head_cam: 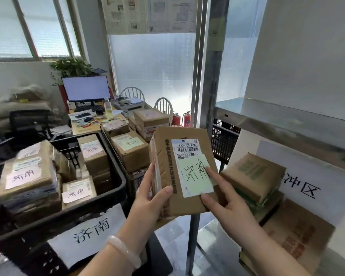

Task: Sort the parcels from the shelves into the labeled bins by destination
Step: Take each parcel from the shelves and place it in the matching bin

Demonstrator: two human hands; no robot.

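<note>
A brown cardboard parcel [168, 156] with a barcode label and a green handwritten note is held up in the middle of the view. My left hand [150, 194] grips its lower left edge, thumb over the front. My right hand [223, 198] holds its lower right corner, thumb on the front, and the forefinger lies on the green note. To the left stands a black bin [116, 188] with a white handwritten sign on its front, filled with several labelled parcels [28, 174]. A metal shelf [283, 118] at the right carries more parcels [253, 176].
A second black bin [106, 132] behind the first holds several boxes with green notes. Further back are a desk with a monitor [86, 88], white chairs and two fire extinguishers [185, 118]. A metal shelf post [193, 242] stands just below the held parcel.
</note>
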